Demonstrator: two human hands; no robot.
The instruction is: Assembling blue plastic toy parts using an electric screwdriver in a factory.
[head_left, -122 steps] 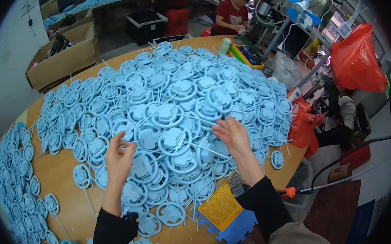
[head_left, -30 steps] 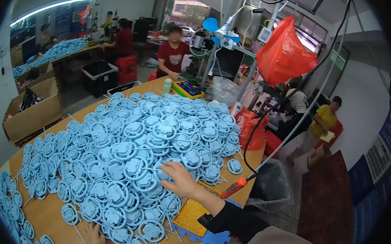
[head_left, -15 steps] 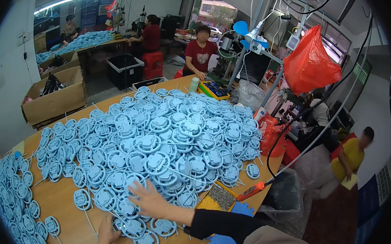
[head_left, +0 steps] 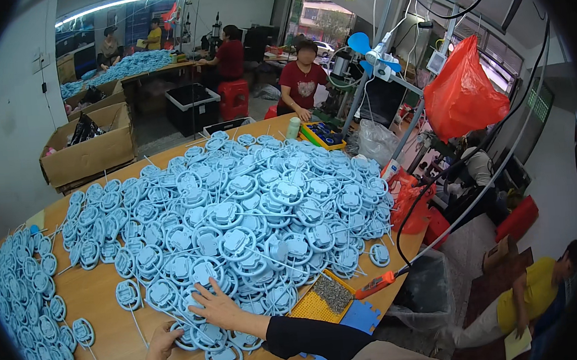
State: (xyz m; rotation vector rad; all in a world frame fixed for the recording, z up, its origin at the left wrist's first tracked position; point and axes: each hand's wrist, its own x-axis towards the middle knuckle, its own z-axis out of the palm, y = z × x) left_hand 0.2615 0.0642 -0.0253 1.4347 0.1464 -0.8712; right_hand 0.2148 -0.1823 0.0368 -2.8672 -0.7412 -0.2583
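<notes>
My right hand (head_left: 218,310) lies with fingers spread over the near edge of a big heap of light-blue round plastic parts (head_left: 237,210), shaped like small steering wheels with thin stems. Beside it, my left hand (head_left: 161,341) is cupped low at the heap's front edge. Its thumb stands apart from the fingers, near the ring of one part, and I see nothing held in it. A yellow tray (head_left: 309,307) with small grey screws (head_left: 332,293) is right of my right hand. Next to that tray rests an orange power screwdriver (head_left: 375,285).
More blue parts (head_left: 26,299) cover the wooden table's (head_left: 111,319) left side. Blue foam mats (head_left: 360,317) lie under the yellow tray. A lined bin (head_left: 423,291) stands off the table's right edge. Behind are a cardboard box (head_left: 92,150), a blue fan (head_left: 366,51) and several people.
My right hand has come down onto the parts and slightly nearer me. The left hand stays at the heap's edge. The whole view has shifted a little; the person in yellow has moved lower right.
</notes>
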